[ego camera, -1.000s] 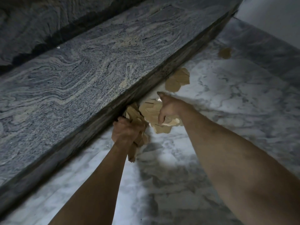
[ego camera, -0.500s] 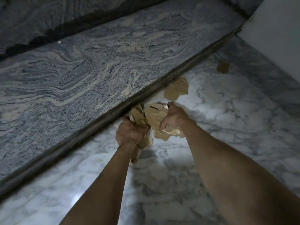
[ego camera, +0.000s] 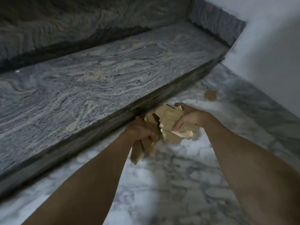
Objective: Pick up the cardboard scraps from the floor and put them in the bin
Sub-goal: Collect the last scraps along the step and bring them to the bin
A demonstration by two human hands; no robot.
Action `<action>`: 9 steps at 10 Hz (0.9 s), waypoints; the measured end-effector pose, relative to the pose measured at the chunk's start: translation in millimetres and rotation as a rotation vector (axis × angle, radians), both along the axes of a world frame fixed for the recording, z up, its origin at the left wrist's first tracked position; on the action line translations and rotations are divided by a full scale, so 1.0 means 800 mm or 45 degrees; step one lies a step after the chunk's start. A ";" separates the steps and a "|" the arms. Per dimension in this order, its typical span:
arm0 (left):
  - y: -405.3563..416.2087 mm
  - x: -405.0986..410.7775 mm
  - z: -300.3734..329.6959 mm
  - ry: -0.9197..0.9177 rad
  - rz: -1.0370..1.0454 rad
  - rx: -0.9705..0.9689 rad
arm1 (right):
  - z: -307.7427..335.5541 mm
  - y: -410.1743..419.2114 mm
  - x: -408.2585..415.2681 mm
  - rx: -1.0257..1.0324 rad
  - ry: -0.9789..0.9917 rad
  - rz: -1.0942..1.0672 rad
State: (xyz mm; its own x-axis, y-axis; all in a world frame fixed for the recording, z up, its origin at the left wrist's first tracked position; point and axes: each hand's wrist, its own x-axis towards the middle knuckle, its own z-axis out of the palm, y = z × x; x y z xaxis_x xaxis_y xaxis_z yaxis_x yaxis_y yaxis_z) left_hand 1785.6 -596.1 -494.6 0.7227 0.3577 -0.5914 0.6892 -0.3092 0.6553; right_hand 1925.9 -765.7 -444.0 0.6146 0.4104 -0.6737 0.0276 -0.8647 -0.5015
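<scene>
- Head view, looking down over both bare forearms at a pale marble floor (ego camera: 186, 184) and the base of a grey veined stone step (ego camera: 97, 88).
- Left hand (ego camera: 141, 130): fingers curled tight into a fist around a bundle of cardboard scraps (ego camera: 139, 151); brown strips sticking out below the fist toward the camera, more poking up above the knuckles.
- Left knuckles just beside the dark front edge of the step; touching it or not, cannot tell.
- Right hand (ego camera: 190, 117): partly curled and clamped on a second wad of scraps (ego camera: 170, 120), thumb on the near side, fingers wrapped over the far top.
- Lower flaps of that wad hanging close over the floor; resting on it or lifted, cannot tell through the blur.
- Both bundles side by side, touching or nearly so, between the two hands.
- One small loose scrap (ego camera: 210, 95) flat on the floor, beyond the right hand, well apart from it, near a white wall (ego camera: 267, 46).
- Edges: step riser running diagonally from lower left to upper right, closing off the left side; white wall closing the far right, meeting the step at the corner.
- Open room: bare marble toward the camera and between the forearms, and a strip to the right of the right arm.
- Frame soft with motion blur; finer detail of the scraps not readable.
</scene>
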 end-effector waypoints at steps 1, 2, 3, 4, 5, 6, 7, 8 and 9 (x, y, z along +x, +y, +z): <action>-0.003 0.011 -0.031 0.002 0.032 0.090 | -0.027 0.032 0.017 -0.025 0.041 0.144; 0.005 0.022 -0.087 0.028 0.100 0.200 | -0.045 0.053 0.034 -0.140 0.018 0.265; -0.014 0.014 -0.046 0.025 0.232 0.169 | -0.039 0.064 0.036 -0.188 -0.063 0.353; -0.032 0.005 -0.002 0.105 0.323 0.133 | -0.041 0.070 0.021 -0.168 -0.205 0.312; -0.040 0.004 0.001 0.155 0.373 0.186 | -0.048 0.061 0.010 -0.082 -0.281 0.272; -0.047 0.003 0.002 0.175 0.402 0.224 | -0.048 0.051 0.007 0.012 -0.292 0.232; -0.051 -0.001 -0.002 0.163 0.411 0.213 | -0.054 0.036 0.007 0.076 -0.224 0.109; -0.059 0.017 0.008 0.120 0.388 0.202 | -0.058 0.005 0.028 0.231 -0.039 -0.185; -0.074 0.077 0.015 -0.023 0.312 0.155 | -0.053 -0.037 0.082 0.401 -0.017 -0.588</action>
